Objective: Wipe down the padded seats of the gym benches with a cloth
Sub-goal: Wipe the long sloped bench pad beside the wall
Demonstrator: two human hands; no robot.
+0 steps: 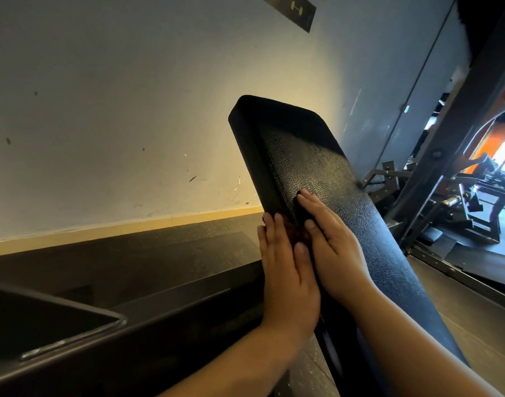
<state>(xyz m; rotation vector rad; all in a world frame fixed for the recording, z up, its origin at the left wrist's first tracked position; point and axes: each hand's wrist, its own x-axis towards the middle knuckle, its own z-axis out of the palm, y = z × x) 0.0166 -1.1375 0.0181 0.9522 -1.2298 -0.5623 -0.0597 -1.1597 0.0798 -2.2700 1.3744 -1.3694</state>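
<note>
- The person stands at an inclined bench pad (pixel 311 167), black and grained, which rises away from the camera toward a pale wall (pixel 116 110).
- The left hand (pixel 288 270) lies flat, fingers straight and close together, on the pad's left side edge, pressing a small dark brownish cloth (pixel 295 234) against it.
- Only a tuft of the cloth shows, between the two hands; most of it is hidden under the left palm and fingers.
- The right hand (pixel 331 242) also lies flat with fingers straight, on the top face of the pad just beside the left hand, its thumb near the cloth. It holds nothing; it seems to steady the pad.
- The step in hand looks like wiping the side edge and seam of the pad.
- To do it well, the left hand should keep the cloth spread under the whole palm, not bunched, and run along the edge in long overlapping strokes.
- Firm, even pressure matters in the grained surface and along the stitched seam.
- The upper part of the pad lies well beyond both hands and likely needs a reach upward.
- A dark bench frame (pixel 446 156) and other gym equipment (pixel 474 202) stand to the right.
</note>
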